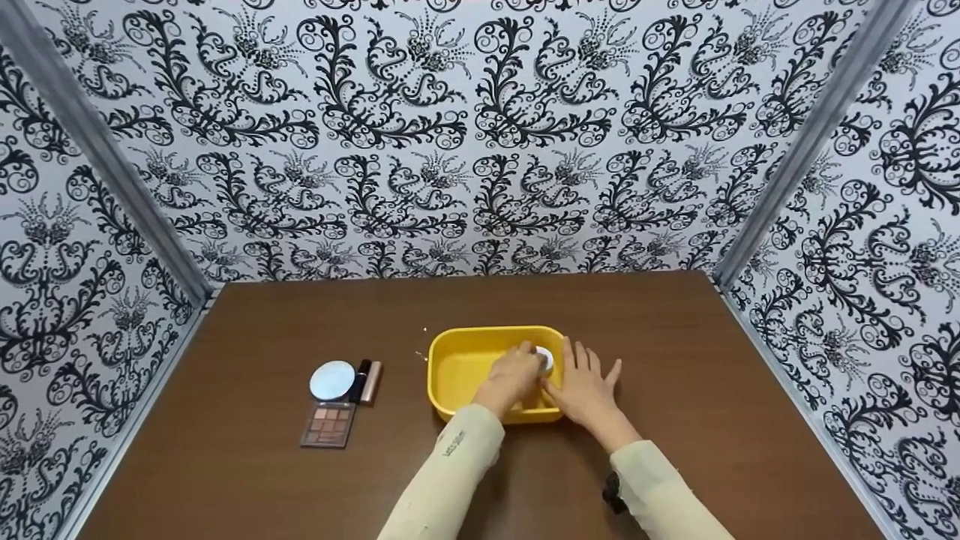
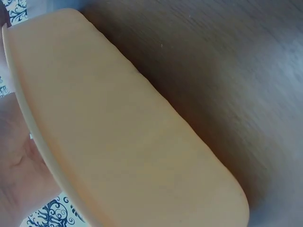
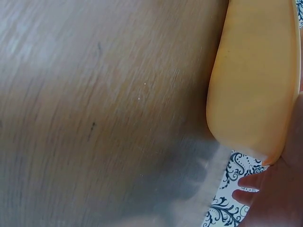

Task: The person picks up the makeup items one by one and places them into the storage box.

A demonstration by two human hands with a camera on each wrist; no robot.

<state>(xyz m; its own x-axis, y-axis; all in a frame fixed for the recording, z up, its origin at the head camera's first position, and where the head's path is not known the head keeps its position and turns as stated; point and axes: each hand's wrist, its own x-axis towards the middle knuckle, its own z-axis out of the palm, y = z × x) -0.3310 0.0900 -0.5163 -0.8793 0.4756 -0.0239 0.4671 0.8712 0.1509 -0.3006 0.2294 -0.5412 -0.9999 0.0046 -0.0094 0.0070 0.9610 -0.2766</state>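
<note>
A yellow plastic basin (image 1: 459, 375) stands on the brown table, and both hands are at its right half. My left hand (image 1: 511, 379) reaches down inside with bent fingers against a small white round-topped thing (image 1: 545, 358). Its lower part is hidden, so its kind is unclear. At the basin's right rim my right hand (image 1: 589, 390) rests with fingers spread and straight over the outside, thumb toward the inside. The left wrist view shows the basin's outer wall (image 2: 118, 123) with part of the left hand (image 2: 21, 161) above the rim. In the right wrist view, the right hand (image 3: 277, 194) touches the basin's end.
Left of the basin lie a round white compact (image 1: 332, 380), an eyeshadow palette (image 1: 328, 425), a black tube (image 1: 361, 380) and a rose-gold tube (image 1: 371, 383). Patterned black-and-white panels (image 1: 480, 150) enclose the table's back and sides.
</note>
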